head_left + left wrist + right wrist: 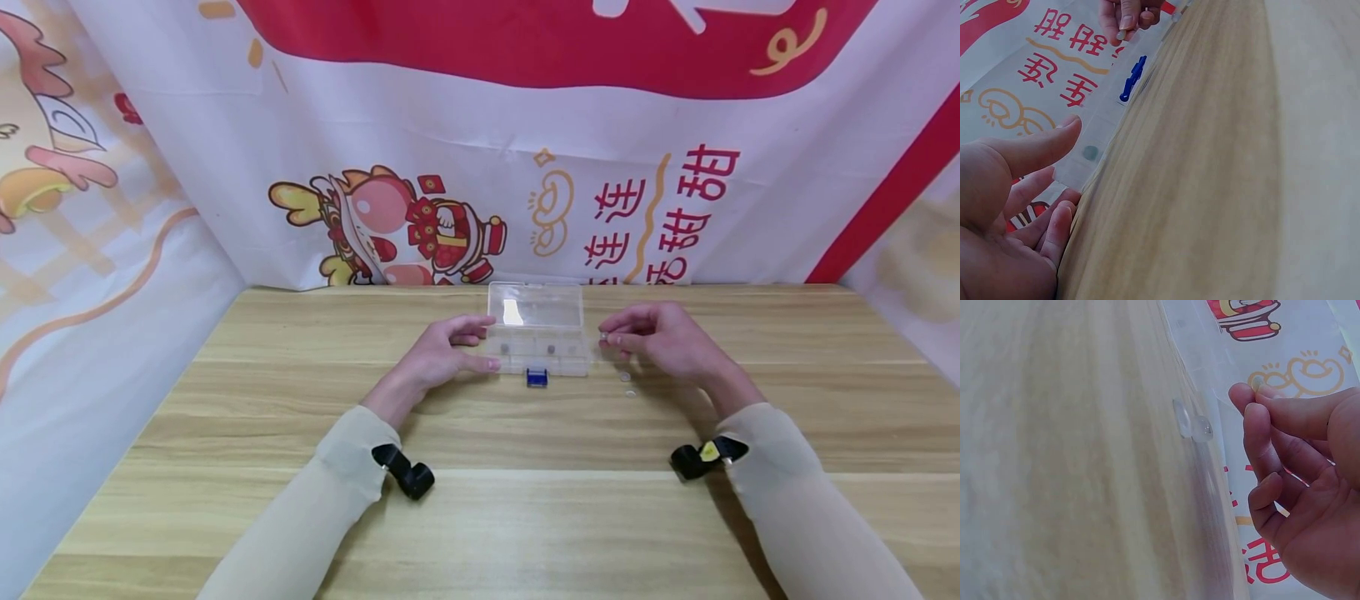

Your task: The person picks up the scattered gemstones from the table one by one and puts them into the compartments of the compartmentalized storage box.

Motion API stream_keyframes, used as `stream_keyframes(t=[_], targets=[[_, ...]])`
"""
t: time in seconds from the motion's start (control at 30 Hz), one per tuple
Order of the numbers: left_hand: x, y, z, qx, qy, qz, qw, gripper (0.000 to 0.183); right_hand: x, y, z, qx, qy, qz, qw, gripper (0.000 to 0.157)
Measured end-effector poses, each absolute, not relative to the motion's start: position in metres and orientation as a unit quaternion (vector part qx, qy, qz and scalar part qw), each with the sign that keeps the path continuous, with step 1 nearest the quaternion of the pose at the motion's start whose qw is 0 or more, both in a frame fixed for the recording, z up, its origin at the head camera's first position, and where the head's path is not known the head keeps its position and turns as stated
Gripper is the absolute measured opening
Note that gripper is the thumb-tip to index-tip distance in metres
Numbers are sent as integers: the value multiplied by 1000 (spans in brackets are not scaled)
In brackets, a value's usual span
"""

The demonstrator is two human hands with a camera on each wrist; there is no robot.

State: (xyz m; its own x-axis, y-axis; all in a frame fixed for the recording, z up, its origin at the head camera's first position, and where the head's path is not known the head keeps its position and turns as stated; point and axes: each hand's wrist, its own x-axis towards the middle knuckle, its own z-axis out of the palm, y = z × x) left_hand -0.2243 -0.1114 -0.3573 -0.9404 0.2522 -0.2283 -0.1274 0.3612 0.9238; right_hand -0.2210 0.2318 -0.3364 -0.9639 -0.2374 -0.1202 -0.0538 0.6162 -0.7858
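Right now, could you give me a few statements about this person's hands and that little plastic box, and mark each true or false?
1. The right hand pinches a small translucent piece. True.
2. The lid of the clear compartment box is shut. False: the lid stands open.
3. Two loose clear pieces lie on the wood-grain table. True.
4. The blue latch is on the box's far side, next to the printed cloth. False: it is on the side nearest the person.
5. The left hand is at the box's left end. True.
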Motion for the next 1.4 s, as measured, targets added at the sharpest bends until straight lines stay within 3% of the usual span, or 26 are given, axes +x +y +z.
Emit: stream_keyframes(t=[1.4], targets=[[-225,-112,-358,38,808,564,169,73,-219,223,-337,-116,895,-414,115,20]])
